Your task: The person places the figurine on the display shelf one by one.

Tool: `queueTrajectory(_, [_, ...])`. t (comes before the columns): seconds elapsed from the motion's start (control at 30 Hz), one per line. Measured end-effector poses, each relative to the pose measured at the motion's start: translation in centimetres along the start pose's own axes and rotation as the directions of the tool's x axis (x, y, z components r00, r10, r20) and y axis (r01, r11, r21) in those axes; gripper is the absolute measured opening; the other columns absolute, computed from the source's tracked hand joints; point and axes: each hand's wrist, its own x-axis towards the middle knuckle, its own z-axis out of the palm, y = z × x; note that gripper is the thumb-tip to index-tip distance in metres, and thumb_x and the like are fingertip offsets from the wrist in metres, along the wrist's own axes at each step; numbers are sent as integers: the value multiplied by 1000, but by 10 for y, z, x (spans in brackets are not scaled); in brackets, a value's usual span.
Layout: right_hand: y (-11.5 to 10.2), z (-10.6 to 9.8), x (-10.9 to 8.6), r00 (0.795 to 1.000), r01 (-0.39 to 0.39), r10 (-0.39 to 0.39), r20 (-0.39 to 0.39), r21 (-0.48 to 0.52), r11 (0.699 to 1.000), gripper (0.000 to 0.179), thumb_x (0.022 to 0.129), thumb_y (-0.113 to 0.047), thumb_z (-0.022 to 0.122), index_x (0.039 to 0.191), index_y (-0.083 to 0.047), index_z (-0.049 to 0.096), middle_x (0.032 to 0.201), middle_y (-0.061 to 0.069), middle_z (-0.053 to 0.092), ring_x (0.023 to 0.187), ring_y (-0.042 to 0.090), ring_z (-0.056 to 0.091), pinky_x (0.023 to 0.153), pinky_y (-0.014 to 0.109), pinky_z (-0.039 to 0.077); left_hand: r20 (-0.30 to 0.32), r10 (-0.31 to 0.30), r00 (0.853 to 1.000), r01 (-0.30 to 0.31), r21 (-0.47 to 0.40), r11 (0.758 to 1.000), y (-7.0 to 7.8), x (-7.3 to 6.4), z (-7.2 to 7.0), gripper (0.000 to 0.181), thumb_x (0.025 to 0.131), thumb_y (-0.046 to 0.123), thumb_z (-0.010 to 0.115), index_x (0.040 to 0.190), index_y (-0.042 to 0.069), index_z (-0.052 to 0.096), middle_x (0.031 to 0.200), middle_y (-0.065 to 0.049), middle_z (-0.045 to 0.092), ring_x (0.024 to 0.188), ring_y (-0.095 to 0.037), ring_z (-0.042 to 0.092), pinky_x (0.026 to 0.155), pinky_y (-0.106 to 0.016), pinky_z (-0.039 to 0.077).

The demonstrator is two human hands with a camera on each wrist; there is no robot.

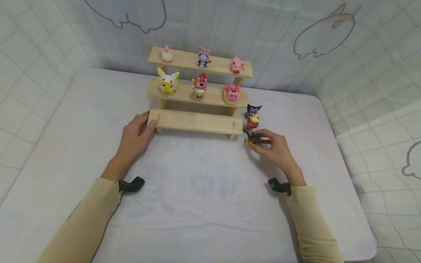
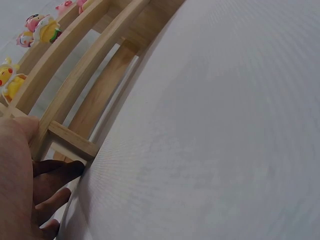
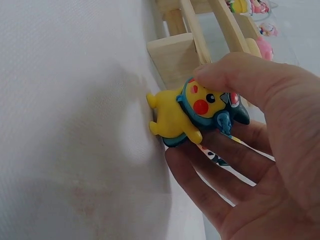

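Note:
My right hand (image 1: pixel 274 148) pinches a yellow Pikachu figurine (image 3: pixel 172 114) in a dark hooded cape, beside the right end of the lowest step. In the right wrist view its feet are at the white cloth; whether they bear on it I cannot tell. A three-step wooden display shelf (image 1: pixel 195 121) stands at the table's back. My left hand (image 1: pixel 135 137) holds the left end of its lowest step, thumb on top and fingers at the side and below. Two more figurines stand right of the shelf: a black-eared one (image 1: pixel 253 110) and a red-and-yellow one (image 1: pixel 252 122).
The top step bears a white duck (image 1: pixel 167 55), a purple-hatted figurine (image 1: pixel 203 58) and a pink pig (image 1: pixel 236 65). On the middle step are a white-eared Pikachu (image 1: pixel 168 82), a pink bear in a red hat (image 1: pixel 200 86) and another pink bear (image 1: pixel 232 94). Patterned curtains (image 1: pixel 256 33) surround the table.

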Motion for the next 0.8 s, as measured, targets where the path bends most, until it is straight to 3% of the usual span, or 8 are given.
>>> queueTrajectory(0.23, [-1,-1,0,1000,5,-5,-9,-5,1000,36,88,-9,84,123,-6,73,114,12,77,105,32,75,89,48,65,-9,7,1000,-7,-1,1000,1,-1,-1,54,108,44,58,148,8,60,156,-15,56,148,-43,46,124,-63,31])
queueTrajectory(0.8, [-3,-6,-4,998,57,-57,-12,-4,998,35,90,-11,83,123,-10,75,111,5,78,106,18,71,92,43,64,-3,19,1000,-19,-14,1000,3,-3,-3,56,109,43,57,148,4,59,158,-19,53,152,-47,40,128,-62,24])
